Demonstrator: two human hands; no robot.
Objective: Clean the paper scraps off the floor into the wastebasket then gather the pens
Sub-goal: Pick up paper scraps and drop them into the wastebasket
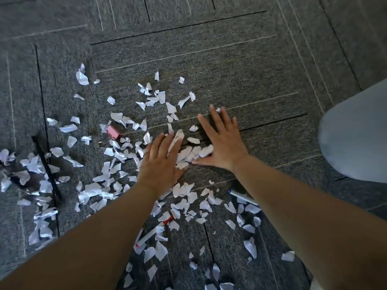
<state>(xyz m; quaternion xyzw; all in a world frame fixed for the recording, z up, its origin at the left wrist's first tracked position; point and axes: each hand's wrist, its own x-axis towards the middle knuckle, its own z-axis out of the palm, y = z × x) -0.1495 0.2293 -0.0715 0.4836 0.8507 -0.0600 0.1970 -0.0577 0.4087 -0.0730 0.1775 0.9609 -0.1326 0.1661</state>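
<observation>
Torn white paper scraps lie scattered over the grey carpet, thickest at the left and bottom. My left hand and my right hand lie flat on the floor, fingers straight, with a small heap of scraps bunched between them. A white pen with a red cap lies among scraps between my forearms. Another white pen with a blue tip shows beside my right forearm, partly hidden by it. No wastebasket is in view.
A small pink object lies among the scraps left of my hands. My knee in light blue cloth fills the right edge. Carpet tiles stretch beyond the scraps.
</observation>
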